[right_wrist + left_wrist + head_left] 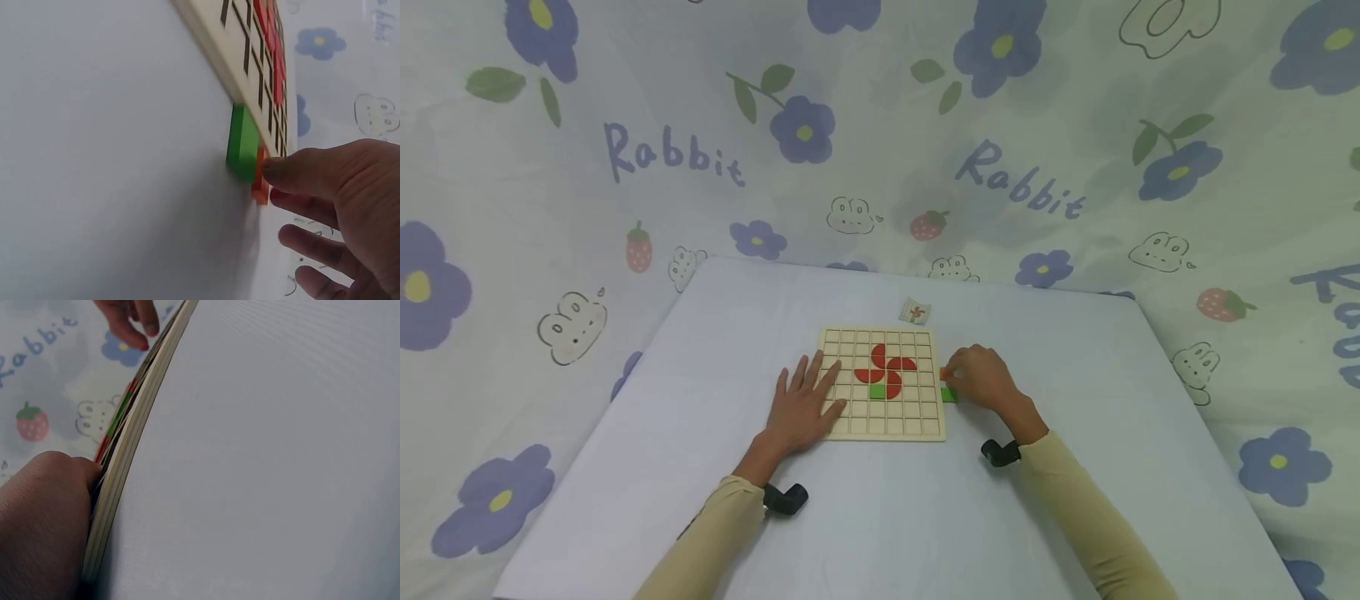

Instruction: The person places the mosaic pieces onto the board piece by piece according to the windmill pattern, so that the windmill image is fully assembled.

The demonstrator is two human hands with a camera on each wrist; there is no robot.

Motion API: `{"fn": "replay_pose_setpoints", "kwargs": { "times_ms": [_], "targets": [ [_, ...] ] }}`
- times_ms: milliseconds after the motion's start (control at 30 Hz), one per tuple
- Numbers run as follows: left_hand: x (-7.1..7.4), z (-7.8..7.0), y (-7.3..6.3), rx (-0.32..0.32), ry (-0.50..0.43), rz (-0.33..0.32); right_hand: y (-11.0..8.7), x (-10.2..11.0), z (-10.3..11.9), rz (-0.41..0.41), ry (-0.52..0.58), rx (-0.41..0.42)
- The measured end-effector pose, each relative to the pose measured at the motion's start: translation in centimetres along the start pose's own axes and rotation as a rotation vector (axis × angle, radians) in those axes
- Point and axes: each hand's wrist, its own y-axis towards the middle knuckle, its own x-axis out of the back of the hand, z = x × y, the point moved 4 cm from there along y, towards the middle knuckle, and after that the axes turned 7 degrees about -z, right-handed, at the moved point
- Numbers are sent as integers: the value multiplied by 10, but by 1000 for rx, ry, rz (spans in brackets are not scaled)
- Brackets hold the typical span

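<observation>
A square wooden grid board (917,425) lies on the white table. Four red rounded pieces (870,376) form a pinwheel on it, and one green square tile (877,392) sits in a cell below. My left hand (801,408) rests spread over the board's left edge; in the left wrist view, the thumb (56,494) lies along that edge. Just off the right edge, my right hand (985,379) pinches an orange tile (260,187) at thumb and fingertips. Beside it, a second green tile (244,147) lies against the board's edge.
Behind the board lies a small pattern card (916,312) with a red pinwheel printed on it. The white table (760,308) meets a patterned fabric backdrop (880,150) at its back and sides. Each wrist carries a black camera mount (786,499).
</observation>
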Motion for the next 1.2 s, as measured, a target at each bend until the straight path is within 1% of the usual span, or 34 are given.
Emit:
{"fn": "replay_pose_setpoints", "kwargs": {
  "times_ms": [67,133,333,467,533,600,667,733,800,967,1033,1067,1200],
  "targets": [
    [-1,0,0,2,2,-1,-2,-1,-5,26,-28,14],
    [-1,0,0,4,6,2,-3,-1,-7,32,-48,28],
    [-1,0,1,10,-2,4,3,-1,-10,-1,-47,70],
    [-2,1,1,17,-4,13,7,-1,-11,-31,-96,112],
    [-4,2,1,20,2,19,8,-1,-10,-47,-111,110],
    [-5,3,1,22,2,25,8,-1,-7,-62,-97,108],
    [-6,3,1,23,0,31,8,-3,0,-80,-70,113],
    [-6,3,1,23,-3,34,7,-6,12,-102,-39,152],
    [-5,2,1,21,-5,30,5,-10,27,-131,-15,214],
    [-2,2,0,17,0,17,-4,-20,72,-206,65,429],
    [-1,2,0,13,1,14,-8,-25,86,-212,77,497],
    [-1,2,0,12,1,15,-9,-27,92,-207,76,516],
    [-1,1,0,10,1,20,-14,-33,107,-171,45,559]
  ]
}}
